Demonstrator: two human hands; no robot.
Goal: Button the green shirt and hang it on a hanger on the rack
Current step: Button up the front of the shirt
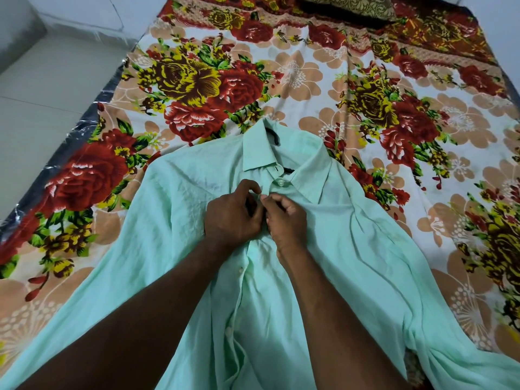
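A pale green shirt lies spread flat on the bed, collar away from me. A black hanger shows inside the collar. One white button near the collar is fastened. Just below it, my left hand pinches the left edge of the shirt's front placket with curled fingers. My right hand pinches the right edge, fingertips meeting the left hand's at the placket. The button between my fingers is hidden. Lower down, the front lies open with small buttons along its edge.
A floral bedsheet in red, yellow and tan covers the bed. A patterned pillow lies at the far end. A pale tiled floor runs along the bed's left side.
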